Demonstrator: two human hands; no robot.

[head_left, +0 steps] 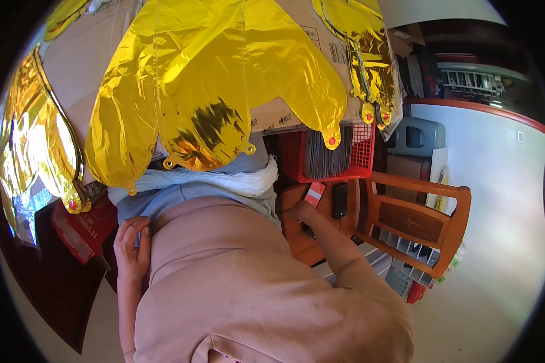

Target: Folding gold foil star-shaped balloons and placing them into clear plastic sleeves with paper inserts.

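My left hand (132, 247) rests by my left hip, fingers loosely bent with nothing visible in them. To the right, my right hand (301, 212) reaches down over the wooden chair seat (309, 254); its fingers are small and partly hidden. Just beyond that hand lies a flat red and white packet (314, 194), beside a black oblong object (340, 201). A large gold foil balloon (203, 78), flat and uninflated, spreads over the table in front of me and hangs past its edge. White strands (248, 181) lie across my lap.
More gold foil balloons hang at the left (42, 133) and right (369, 60) table sides. Cardboard (97, 45) covers the table. A red basket (362, 154) holds dark thin strips. The wooden chair back (412, 221) stands at right, a grey plastic stool (418, 134) behind it.
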